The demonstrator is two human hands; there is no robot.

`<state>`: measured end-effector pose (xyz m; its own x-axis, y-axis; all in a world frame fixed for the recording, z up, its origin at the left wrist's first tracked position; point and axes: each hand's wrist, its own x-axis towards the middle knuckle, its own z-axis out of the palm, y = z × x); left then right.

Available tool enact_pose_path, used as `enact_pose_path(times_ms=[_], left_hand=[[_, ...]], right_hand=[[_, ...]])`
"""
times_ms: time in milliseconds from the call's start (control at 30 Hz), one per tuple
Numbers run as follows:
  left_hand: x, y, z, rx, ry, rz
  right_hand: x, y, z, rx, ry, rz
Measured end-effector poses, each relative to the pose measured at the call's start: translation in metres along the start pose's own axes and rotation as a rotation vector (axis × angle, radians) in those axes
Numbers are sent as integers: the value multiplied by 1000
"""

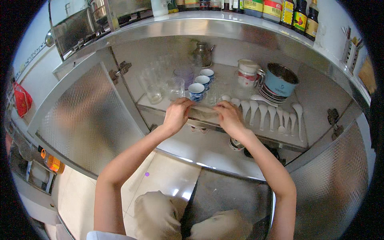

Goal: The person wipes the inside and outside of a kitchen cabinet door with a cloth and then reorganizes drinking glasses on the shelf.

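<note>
Between my two hands, at the front edge of the cabinet shelf (207, 119), spans a pale translucent item (204, 109). It is blurred, and I cannot tell exactly what it is. My left hand (177, 114) pinches its left end, just in front of blue-and-white porcelain cups (196, 92) standing in a row. The right end is between the fingers of my right hand (230, 115). Close to that hand, several white ceramic spoons (262, 117) lie side by side, and my fingers partly cover the leftmost ones. Clear drinking glasses (152, 90) stand left of the cups.
A blue pot (280, 80) rests on stacked plates at the shelf's right, near a white lidded jar (247, 72). A metal kettle (202, 55) stands behind. Textured glass doors (87, 120) swing out on both sides. Sauce bottles (300, 18) line the countertop above.
</note>
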<state>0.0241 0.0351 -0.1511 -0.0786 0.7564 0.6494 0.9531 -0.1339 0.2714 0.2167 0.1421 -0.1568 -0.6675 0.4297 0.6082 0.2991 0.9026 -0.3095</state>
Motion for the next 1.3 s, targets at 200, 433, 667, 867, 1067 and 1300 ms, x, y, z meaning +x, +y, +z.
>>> enact_pose_path(times_ms=[200, 433, 667, 867, 1067, 1300], left_hand=[[-20, -25, -21, -299, 80, -117], [-34, -102, -45, -136, 552, -291], [-23, -141, -41, -316, 419, -403], [-15, -159, -41, -373, 208, -438], [-15, -134, -67, -321, 175, -469], [-75, -105, -85, -312, 316, -341]], right_hand=[[1, -23, 4, -143, 11, 14], [67, -96, 54, 216, -85, 27], [147, -124, 130, 475, -88, 297], [168, -128, 154, 405, -43, 295], [161, -137, 153, 264, 71, 237], [112, -183, 106, 464, -51, 162]])
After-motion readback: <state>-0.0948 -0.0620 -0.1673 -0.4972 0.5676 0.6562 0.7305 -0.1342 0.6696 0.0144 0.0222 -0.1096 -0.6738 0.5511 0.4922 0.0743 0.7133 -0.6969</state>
